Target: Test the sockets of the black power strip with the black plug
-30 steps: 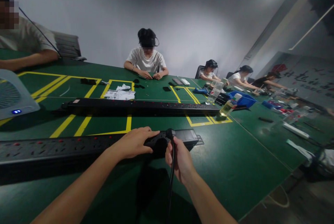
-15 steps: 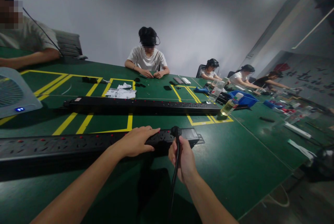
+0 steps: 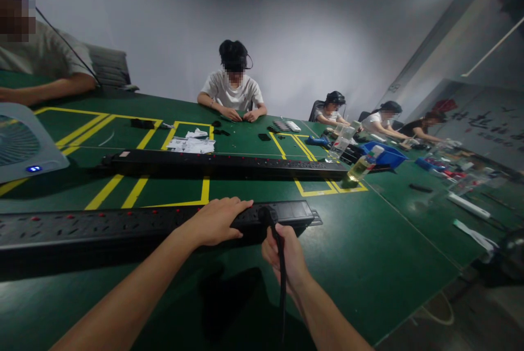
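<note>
A long black power strip (image 3: pixel 135 224) with red indicators lies along the near side of the table, its right end showing a dark panel and a metal bracket. My left hand (image 3: pixel 219 220) rests on top of it, fingers stretched out and thumb apart along the near edge. Close to the right end, my right hand (image 3: pixel 289 250) is closed around the cord just below a black plug (image 3: pixel 266 214). That plug is at the strip's top face; whether its pins are in a socket cannot be seen. The black cord (image 3: pixel 282 291) hangs down toward me.
A second black power strip (image 3: pixel 229 165) lies farther back across yellow tape. At left stands a grey fan (image 3: pixel 41 149). A bottle of yellowish liquid (image 3: pixel 364 165) and a blue bin (image 3: pixel 387 155) are to the right. White papers (image 3: pixel 190 144) lie before a seated co-worker (image 3: pixel 232 89).
My right hand has shifted the plug slightly left, away from the panel, and tilted it, so the cord slants differently. My left hand stays on the strip.
</note>
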A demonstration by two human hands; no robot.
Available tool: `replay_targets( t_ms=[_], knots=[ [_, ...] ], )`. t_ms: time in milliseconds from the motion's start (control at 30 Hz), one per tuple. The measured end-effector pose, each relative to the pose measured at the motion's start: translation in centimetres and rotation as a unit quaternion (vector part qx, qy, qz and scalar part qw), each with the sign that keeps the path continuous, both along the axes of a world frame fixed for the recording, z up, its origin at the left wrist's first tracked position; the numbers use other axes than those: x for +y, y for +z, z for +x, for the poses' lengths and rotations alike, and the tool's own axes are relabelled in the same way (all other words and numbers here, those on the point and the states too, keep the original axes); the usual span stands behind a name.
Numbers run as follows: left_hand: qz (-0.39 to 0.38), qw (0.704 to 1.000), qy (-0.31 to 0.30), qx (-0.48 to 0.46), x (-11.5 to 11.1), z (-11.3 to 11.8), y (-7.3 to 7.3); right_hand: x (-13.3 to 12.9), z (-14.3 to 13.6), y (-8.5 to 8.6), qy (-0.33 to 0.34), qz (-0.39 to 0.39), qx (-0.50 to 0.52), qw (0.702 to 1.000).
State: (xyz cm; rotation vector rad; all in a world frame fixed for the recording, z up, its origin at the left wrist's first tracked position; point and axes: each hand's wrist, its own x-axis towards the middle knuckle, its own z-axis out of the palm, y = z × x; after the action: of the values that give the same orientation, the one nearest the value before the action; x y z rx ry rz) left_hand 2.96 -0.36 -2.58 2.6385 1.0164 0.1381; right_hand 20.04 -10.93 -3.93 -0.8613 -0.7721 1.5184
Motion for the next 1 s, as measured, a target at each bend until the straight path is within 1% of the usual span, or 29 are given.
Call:
replay_targets(
  t_ms=[100,200,267,333,467,567,667,800,900,1000],
  knots=[
    [0.003,1.000,-0.001,-0.005,0.0,-0.1,-0.1,-0.1,0.1,0.2,0.004,0.025,0.031,0.999],
    [0.002,1.000,-0.004,-0.009,0.1,-0.1,-0.2,0.0,0.2,0.4,0.019,0.035,0.071,0.997],
    [0.001,1.000,-0.005,-0.010,0.2,-0.1,-0.2,0.2,0.2,0.6,0.033,0.028,0.093,0.995],
    [0.000,1.000,-0.007,-0.010,0.2,-0.1,-0.2,0.5,0.2,0.7,0.043,0.000,0.103,0.994],
    [0.000,1.000,-0.010,-0.010,0.1,-0.1,0.0,1.0,-0.1,1.0,0.032,-0.085,0.069,0.993],
    [0.000,1.000,-0.012,-0.011,0.1,-0.1,0.1,1.3,-0.3,1.3,0.018,-0.126,0.027,0.992],
    [-0.001,1.000,-0.012,-0.013,0.1,-0.2,0.1,1.6,-0.4,1.3,0.022,-0.150,0.017,0.988],
    [0.003,1.000,-0.012,-0.019,0.2,-0.2,0.0,2.1,-0.5,1.1,0.033,-0.169,0.032,0.985],
    [0.004,1.000,-0.012,-0.025,0.3,-0.3,-0.1,2.3,-0.8,1.1,0.024,-0.174,0.030,0.984],
    [-0.002,1.000,-0.014,-0.020,0.3,-0.3,-0.1,2.1,-1.1,1.2,-0.001,-0.182,0.008,0.983]
  ],
)
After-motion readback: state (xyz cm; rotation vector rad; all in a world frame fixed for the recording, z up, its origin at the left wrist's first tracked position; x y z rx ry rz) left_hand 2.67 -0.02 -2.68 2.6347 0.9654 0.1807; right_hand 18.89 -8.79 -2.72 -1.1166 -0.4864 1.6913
